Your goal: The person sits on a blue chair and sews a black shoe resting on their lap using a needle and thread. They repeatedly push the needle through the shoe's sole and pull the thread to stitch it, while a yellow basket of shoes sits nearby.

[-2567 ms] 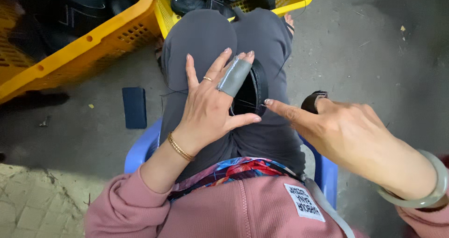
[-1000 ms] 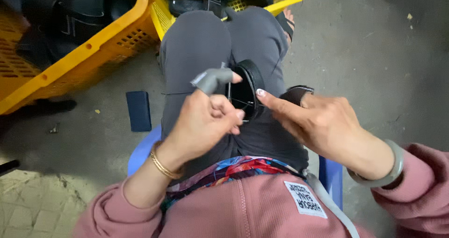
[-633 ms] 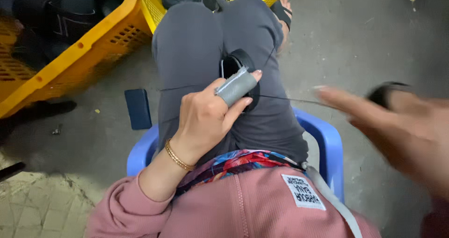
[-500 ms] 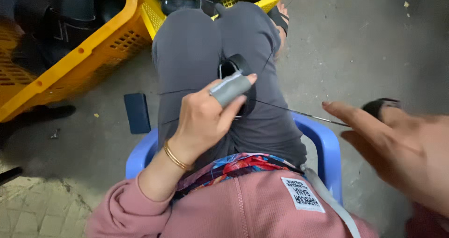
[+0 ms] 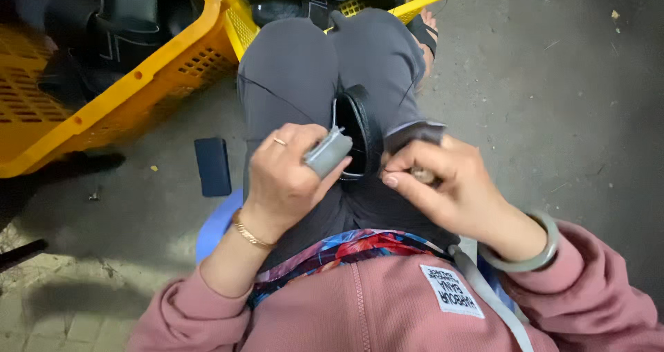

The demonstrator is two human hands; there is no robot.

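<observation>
Concrete floor below; my left hand (image 5: 287, 179) pinches a grey finger guard (image 5: 328, 153), my right hand (image 5: 443, 186) pinches the black piece (image 5: 354, 134).

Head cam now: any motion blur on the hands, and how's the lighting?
Head view: both the left hand and right hand are sharp, no smear; light is soft and even on the lap; the yellow crate interior at top left is dark, its contents hard to read; no glare.

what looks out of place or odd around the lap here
A dark flat phone-like slab lies alone on the bare concrete floor beside the blue chair, apart from the yellow crates. Otherwise nothing stands out: both hands work at a black piece on the lap.
</observation>
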